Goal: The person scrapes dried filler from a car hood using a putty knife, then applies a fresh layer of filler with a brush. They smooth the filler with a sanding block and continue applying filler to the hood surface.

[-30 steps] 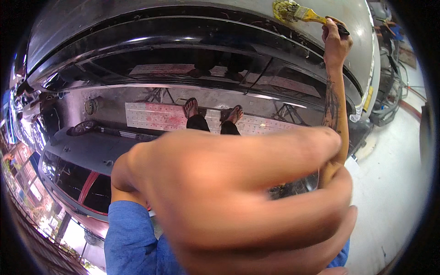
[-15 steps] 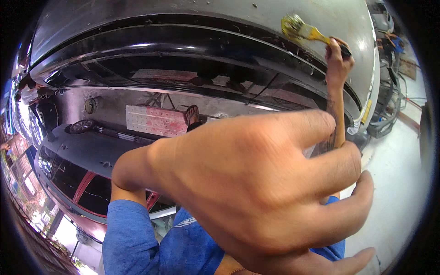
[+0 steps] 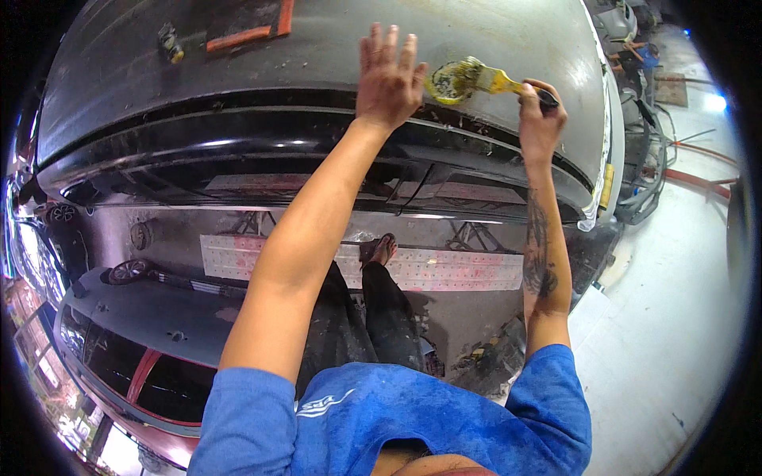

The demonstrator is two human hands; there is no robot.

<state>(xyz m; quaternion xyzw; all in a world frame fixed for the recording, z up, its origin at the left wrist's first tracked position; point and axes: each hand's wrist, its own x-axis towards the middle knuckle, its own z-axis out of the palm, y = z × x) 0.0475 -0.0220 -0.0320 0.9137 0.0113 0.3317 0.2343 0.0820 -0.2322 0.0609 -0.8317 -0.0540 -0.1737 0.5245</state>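
My left hand (image 3: 387, 89) has its fingers spread over the edge of a grey car roof (image 3: 317, 59) and holds nothing; whether the palm presses on the metal I cannot tell. Off to the right, my right hand (image 3: 542, 120) is closed round the black end of a paintbrush (image 3: 502, 82) with a yellow handle. At its bristles is a round yellow-rimmed piece (image 3: 451, 82) smeared with dark and pale matter. I cannot tell whether the brush rests on that piece or is joined to it. Both lie just right of my left hand, over the roof.
Orange strips (image 3: 238, 38) and a small dark object (image 3: 170, 44) with a yellow tip lie on the roof, far left. My foot stands on a perforated pinkish plank (image 3: 444, 270). Behind me on the left is another grey car (image 3: 159, 313); a dark bumper frame (image 3: 644, 178) stands right.
My left hand has gone from close before the camera, fingers curled, out to the roof, fingers spread. More of the roof shows, including the orange strips. My right hand still grips the paintbrush.
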